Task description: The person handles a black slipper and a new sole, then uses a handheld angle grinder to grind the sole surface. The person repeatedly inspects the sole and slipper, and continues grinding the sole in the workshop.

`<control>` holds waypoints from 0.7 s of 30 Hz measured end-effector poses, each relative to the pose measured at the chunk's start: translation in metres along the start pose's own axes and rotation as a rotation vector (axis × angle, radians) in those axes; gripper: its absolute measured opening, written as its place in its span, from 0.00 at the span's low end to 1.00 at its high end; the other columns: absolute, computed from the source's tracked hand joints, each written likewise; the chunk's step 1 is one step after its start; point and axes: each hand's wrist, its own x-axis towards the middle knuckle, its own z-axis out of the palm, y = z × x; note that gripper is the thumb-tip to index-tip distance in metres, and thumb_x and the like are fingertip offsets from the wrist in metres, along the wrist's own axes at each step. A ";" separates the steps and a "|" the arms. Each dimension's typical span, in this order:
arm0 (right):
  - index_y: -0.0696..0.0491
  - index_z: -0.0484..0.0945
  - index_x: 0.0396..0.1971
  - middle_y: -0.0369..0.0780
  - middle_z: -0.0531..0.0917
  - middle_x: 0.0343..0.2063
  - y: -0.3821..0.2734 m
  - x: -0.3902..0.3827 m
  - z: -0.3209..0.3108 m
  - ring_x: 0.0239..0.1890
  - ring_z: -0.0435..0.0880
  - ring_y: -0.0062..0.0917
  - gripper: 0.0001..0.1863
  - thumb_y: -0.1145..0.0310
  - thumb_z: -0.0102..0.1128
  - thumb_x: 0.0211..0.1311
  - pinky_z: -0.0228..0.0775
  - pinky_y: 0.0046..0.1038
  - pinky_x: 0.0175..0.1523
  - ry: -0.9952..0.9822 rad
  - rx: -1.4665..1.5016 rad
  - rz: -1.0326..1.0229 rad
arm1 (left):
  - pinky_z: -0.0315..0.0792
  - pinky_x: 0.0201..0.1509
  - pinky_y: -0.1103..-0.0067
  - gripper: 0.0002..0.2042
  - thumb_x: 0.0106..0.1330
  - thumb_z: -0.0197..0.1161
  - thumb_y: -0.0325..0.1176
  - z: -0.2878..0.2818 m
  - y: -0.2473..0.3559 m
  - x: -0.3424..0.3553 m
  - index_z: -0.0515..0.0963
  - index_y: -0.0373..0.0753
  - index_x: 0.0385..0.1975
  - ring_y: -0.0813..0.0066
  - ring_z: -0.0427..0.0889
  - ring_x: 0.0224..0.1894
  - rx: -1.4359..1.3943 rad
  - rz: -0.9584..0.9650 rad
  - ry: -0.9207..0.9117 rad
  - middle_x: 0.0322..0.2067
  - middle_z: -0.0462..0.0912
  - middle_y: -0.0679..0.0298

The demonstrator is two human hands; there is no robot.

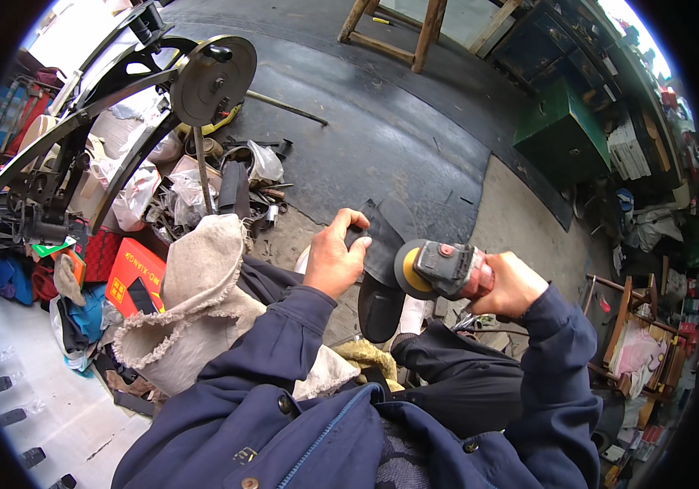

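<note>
My right hand (512,285) is wrapped around the red rear body of an angle grinder (446,269) with a grey-black head. Its yellow disc (411,269) faces left, beside a thin dark flat piece (386,232) that looks like rubber or leather. My left hand (337,254) pinches the left edge of that piece between thumb and fingers. Below it shows a long black rounded shape (380,311), like a shoe sole; whether the two are joined I cannot tell. Exact contact between disc and piece is unclear.
A black metal machine with a round wheel (215,80) stands at the left, above scraps and bags. A red box (134,277) and beige cloth (195,285) lie near my left arm. A green box (561,130) stands far right, a wooden stool (394,37) at the back.
</note>
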 end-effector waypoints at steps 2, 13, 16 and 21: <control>0.60 0.84 0.36 0.54 0.86 0.28 -0.012 0.010 -0.002 0.34 0.88 0.49 0.24 0.61 0.77 0.38 0.80 0.40 0.45 -0.003 -0.035 -0.045 | 0.77 0.54 0.70 0.13 0.64 0.66 0.21 -0.001 0.002 0.000 0.77 0.37 0.47 0.53 0.87 0.47 -0.026 -0.029 -0.054 0.40 0.86 0.52; 0.62 0.84 0.34 0.51 0.87 0.28 -0.002 -0.017 0.009 0.33 0.89 0.44 0.24 0.60 0.78 0.38 0.80 0.37 0.45 -0.084 -0.049 0.083 | 0.78 0.50 0.69 0.12 0.63 0.66 0.21 0.001 0.004 -0.002 0.77 0.37 0.45 0.53 0.88 0.43 -0.051 -0.066 -0.023 0.38 0.86 0.51; 0.62 0.84 0.35 0.49 0.88 0.30 0.008 -0.034 0.008 0.34 0.90 0.40 0.24 0.61 0.79 0.39 0.80 0.35 0.46 -0.039 0.064 0.112 | 0.78 0.51 0.69 0.11 0.63 0.66 0.22 0.001 0.002 -0.002 0.77 0.37 0.45 0.53 0.88 0.43 -0.046 -0.065 0.010 0.38 0.86 0.52; 0.61 0.83 0.37 0.48 0.88 0.28 0.011 -0.026 0.007 0.33 0.89 0.39 0.24 0.63 0.79 0.40 0.80 0.35 0.46 -0.018 0.118 0.066 | 0.77 0.54 0.68 0.11 0.63 0.66 0.23 0.005 0.002 -0.001 0.76 0.36 0.44 0.53 0.87 0.45 -0.019 -0.058 0.022 0.38 0.86 0.52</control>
